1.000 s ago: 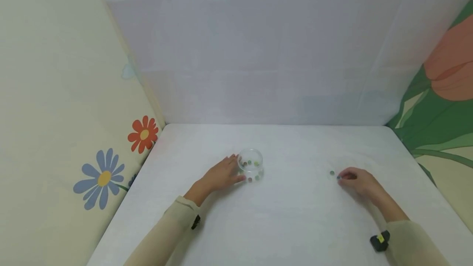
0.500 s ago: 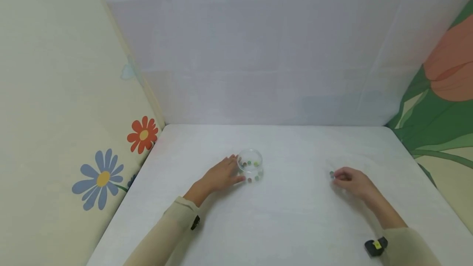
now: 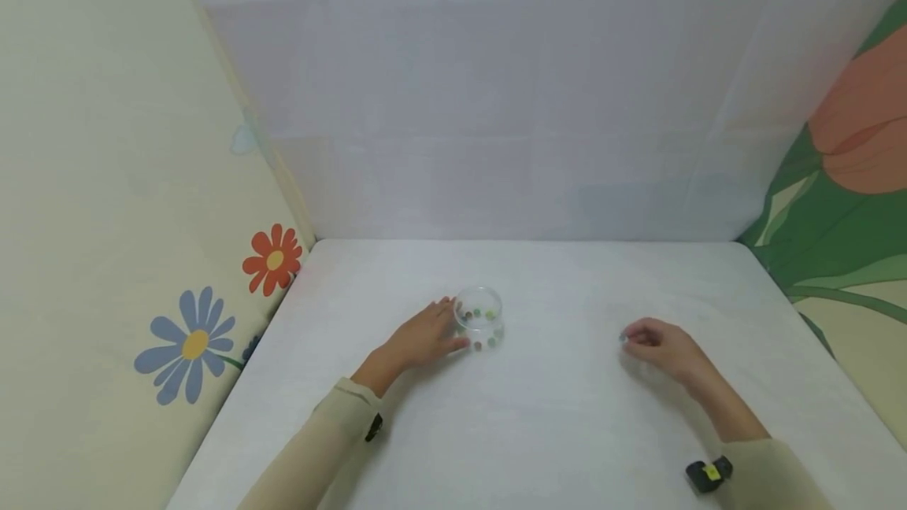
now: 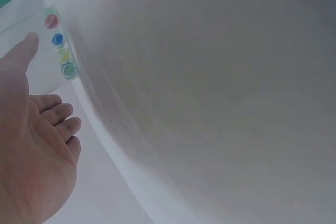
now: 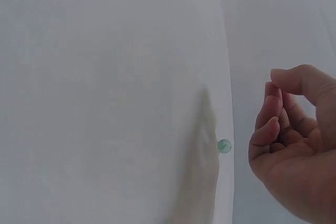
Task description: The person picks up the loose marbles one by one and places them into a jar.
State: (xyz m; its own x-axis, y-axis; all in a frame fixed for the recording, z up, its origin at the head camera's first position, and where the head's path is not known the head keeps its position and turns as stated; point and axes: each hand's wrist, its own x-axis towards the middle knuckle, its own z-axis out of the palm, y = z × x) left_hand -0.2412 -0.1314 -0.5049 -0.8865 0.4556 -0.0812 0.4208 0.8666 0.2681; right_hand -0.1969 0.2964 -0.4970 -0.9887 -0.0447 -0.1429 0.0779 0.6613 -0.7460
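Observation:
A clear round container stands left of the table's middle, with several small marbles low inside it. In the left wrist view, a red marble, a blue marble and a green marble show through its wall. My left hand lies at its left side, thumb and fingers extended along the wall. My right hand pinches a small bluish marble between thumb and fingertips, over the right part of the table. Another marble, pale green, lies beside this hand in the right wrist view; the hand hides it in the head view.
A white table spreads under both hands. Behind it hangs a creased white cloth. Flower-patterned walls stand at both sides, with a red flower on the left one. Black wrist devices sit under both sleeves.
My right hand has moved left with the pinched marble, passing in front of the green marble on the table. My left hand and the container have stayed in place.

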